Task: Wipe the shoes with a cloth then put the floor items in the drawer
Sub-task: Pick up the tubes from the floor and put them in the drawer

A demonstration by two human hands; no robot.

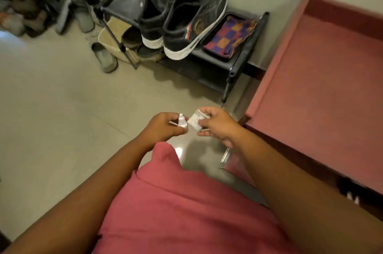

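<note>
A small white dropper bottle [182, 122] is pinched upright in the left hand [163, 126], and a small printed carton [196, 122] is grasped by the fingers [204, 134] of the right hand [217, 127]; bottle and carton are held just beside each other above the floor [51, 119]. The open red drawer [323, 79] lies to the right, near the right hand. The dark shoes [186, 19] are set on the black rack [234, 67] farther away, with the checked cloth [230, 35] beside them. The main risk is judged to be a slip: both items are small and held only at the fingertips, so one could be dropped and rolled under the rack. If the bottle is pushed into the carton askew, the carton could be crushed.
</note>
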